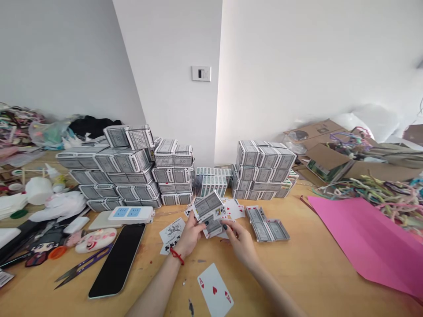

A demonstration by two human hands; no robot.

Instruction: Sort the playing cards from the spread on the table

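My left hand (191,235), with a red string on the wrist, grips a piece made of interlocked grey-backed playing cards (209,207). Its thumb lies over the lower part. My right hand (239,237) pinches at the right edge of the same piece; the fingertips are partly hidden. An ace of hearts (215,290) lies face up in front of the hands. Beside my left hand are a joker card (173,231) and a club card (167,248). More heart cards (234,209) lie behind the piece. To the right sits an L-shaped folded-card piece (267,226).
Stacked card blocks stand at the left (122,160), centre-left (174,174) and right (264,165), with small card boxes (213,185) between. A phone (119,259), scissors (84,266) and power strip (132,214) lie left. Pink paper (366,237) and cartons (330,163) are right.
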